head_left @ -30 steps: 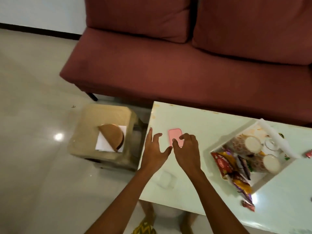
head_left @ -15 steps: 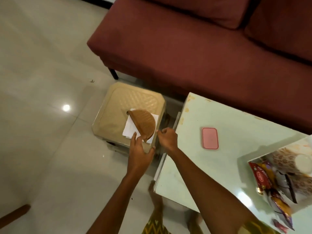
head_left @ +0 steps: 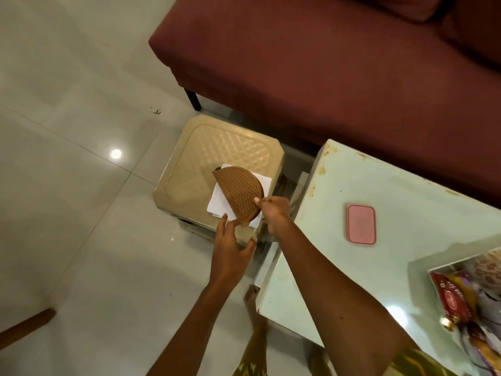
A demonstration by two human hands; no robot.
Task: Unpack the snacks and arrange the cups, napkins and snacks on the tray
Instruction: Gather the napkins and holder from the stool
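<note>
White napkins sit in a brown half-round woven napkin holder on a beige plastic stool left of the table. My right hand pinches the holder's right edge with thumb and fingers. My left hand is just below the holder, fingers spread and fingertips touching its lower rim. At the far right edge, the tray on the table holds a red snack packet, other wrapped snacks and a patterned paper cup, partly cut off.
The pale green table carries a pink flat case. A maroon sofa runs behind the stool and table. Glossy floor tiles lie to the left. My bare feet show below the table edge.
Both hands left the pink case on the table and reached left to the stool. The right hand has closed on the holder's edge; the view has swung left and down.
</note>
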